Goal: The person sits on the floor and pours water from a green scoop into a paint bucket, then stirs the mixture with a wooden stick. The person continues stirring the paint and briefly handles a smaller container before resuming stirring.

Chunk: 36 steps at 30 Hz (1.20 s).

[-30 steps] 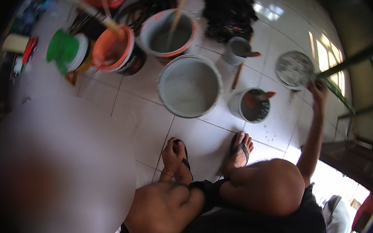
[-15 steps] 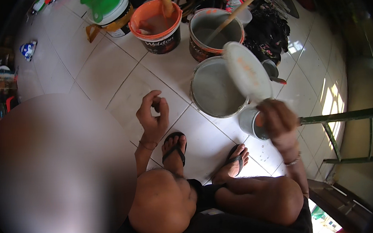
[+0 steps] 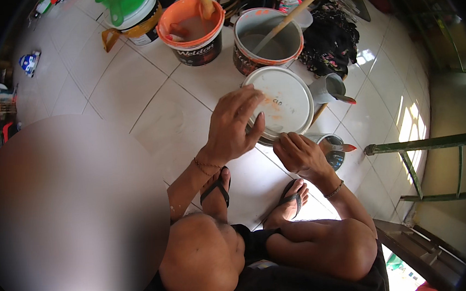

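A round whitish lid (image 3: 283,100) with orange smears lies over the grey paint bucket, covering its mouth; only a sliver of the bucket's side shows below the rim. My right hand (image 3: 298,154) has its fingers curled on the lid's near edge. From the left, my left hand (image 3: 235,123) reaches over the lid's left edge, its fingers and thumb apart. Just right of my right hand stands a small container (image 3: 335,162) with a brush laid across it, its tip red. Another small grey pot (image 3: 327,90) with a red-tipped handle sits right of the lid.
Beyond the lid stand a bucket (image 3: 242,53) with a wooden stick (image 3: 301,9) and an orange-rimmed bucket (image 3: 198,54) holding cloudy liquid. A white tub (image 3: 144,29) with a green scoop is at far left. Dark patterned cloth (image 3: 337,39) lies right; a green metal frame (image 3: 430,143) juts in.
The lid has gone from tilted in my right hand to flat over the grey paint bucket. My left hand has moved right and forward onto its edge.
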### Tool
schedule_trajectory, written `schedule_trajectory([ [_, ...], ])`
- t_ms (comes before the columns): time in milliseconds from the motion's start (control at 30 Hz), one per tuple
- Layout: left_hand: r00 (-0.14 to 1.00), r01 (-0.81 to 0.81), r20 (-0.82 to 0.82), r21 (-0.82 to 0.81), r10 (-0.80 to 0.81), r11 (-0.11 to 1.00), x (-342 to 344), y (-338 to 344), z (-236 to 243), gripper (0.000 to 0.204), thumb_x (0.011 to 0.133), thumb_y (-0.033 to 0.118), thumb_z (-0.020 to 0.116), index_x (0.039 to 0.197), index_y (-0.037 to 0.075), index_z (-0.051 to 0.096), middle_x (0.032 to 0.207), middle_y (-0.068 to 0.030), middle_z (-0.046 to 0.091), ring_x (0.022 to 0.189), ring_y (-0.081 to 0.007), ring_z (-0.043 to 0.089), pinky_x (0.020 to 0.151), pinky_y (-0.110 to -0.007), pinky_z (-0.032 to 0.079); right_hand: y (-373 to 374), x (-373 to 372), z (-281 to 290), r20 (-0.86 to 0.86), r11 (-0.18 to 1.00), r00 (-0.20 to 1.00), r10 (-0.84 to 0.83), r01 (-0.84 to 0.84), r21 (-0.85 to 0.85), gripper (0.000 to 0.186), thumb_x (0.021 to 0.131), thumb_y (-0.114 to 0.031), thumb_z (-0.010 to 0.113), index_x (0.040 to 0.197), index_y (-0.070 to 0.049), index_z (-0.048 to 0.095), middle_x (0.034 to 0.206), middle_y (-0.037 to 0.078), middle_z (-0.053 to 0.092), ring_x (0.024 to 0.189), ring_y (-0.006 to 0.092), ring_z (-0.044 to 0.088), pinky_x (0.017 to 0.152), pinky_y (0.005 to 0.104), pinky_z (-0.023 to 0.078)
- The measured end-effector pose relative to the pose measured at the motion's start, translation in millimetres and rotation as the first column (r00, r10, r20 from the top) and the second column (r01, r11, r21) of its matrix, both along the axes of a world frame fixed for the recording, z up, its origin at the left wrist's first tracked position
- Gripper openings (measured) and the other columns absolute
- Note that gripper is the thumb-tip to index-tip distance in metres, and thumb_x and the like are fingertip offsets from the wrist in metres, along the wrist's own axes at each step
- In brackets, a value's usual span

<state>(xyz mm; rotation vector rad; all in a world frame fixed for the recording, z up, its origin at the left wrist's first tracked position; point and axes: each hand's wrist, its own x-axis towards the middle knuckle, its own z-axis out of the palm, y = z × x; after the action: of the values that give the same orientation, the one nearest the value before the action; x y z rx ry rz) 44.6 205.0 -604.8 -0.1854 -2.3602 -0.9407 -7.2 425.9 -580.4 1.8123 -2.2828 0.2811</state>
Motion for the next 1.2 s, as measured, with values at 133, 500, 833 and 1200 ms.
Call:
schedule_trajectory([
  [133, 0.996, -0.072, 0.052, -0.062, 0.075, 0.995, -19.1, -2.6, 1.5, 0.047, 0.092, 0.02, 0.066, 0.133, -0.003, 0.058, 0.134, -0.0224, 0.059, 0.128, -0.041, 0.055, 0.107, -0.05, 0.044, -3.7, 3.5, 12.3, -0.006, 0.995, 0.997, -0.077, 0.076, -0.058, 0.025, 0.075, -0.007, 0.073, 0.099, -0.005, 0.066, 0.091, 0.004, 0.058, 0.08, 0.0144, 0.061, 0.065, 0.0273, 0.057],
  [500, 0.936, -0.122, 0.251, -0.422, 0.246, 0.898, 2.0, 9.5, -25.0, 0.048, 0.092, 0.013, 0.059, 0.137, -0.002, 0.056, 0.151, -0.0252, 0.046, 0.144, -0.042, 0.04, 0.116, -0.055, 0.034, 9.3, 19.1, -4.9, -0.032, 0.995, 0.995, -0.09, 0.088, -0.057, 0.029, 0.075, -0.008, 0.075, 0.103, -0.005, 0.069, 0.096, 0.004, 0.062, 0.084, 0.0158, 0.063, 0.067, 0.0268, 0.058],
  [833, 0.946, 0.149, 0.324, -0.421, -0.005, 0.895, -20.2, 39.7, -6.1, 0.055, 0.096, 0.024, 0.06, 0.145, 0.0, 0.052, 0.159, -0.0232, 0.038, 0.15, -0.04, 0.032, 0.121, -0.057, 0.027, 125.7, -165.7, -25.6, 0.599, 0.364, 0.118, -0.792, 0.879, 0.309, 0.046, 0.092, -0.034, 0.076, 0.113, 0.004, 0.063, 0.082, 0.015, 0.075, 0.067, 0.0281, 0.073, 0.066, 0.0398, 0.057],
  [1200, 0.958, 0.284, 0.115, -0.276, -0.262, 0.918, -99.4, 60.4, 23.8, 0.059, 0.088, 0.017, 0.07, 0.14, -0.003, 0.051, 0.146, -0.0231, 0.051, 0.142, -0.0408, 0.043, 0.116, -0.048, 0.038, 131.6, -174.7, -62.4, 0.5, 0.628, 0.579, -0.644, 0.773, -0.085, 0.015, 0.093, -0.012, 0.068, 0.096, 0.002, 0.068, 0.072, 0.014, 0.072, 0.061, 0.0222, 0.07, 0.058, 0.0336, 0.055],
])
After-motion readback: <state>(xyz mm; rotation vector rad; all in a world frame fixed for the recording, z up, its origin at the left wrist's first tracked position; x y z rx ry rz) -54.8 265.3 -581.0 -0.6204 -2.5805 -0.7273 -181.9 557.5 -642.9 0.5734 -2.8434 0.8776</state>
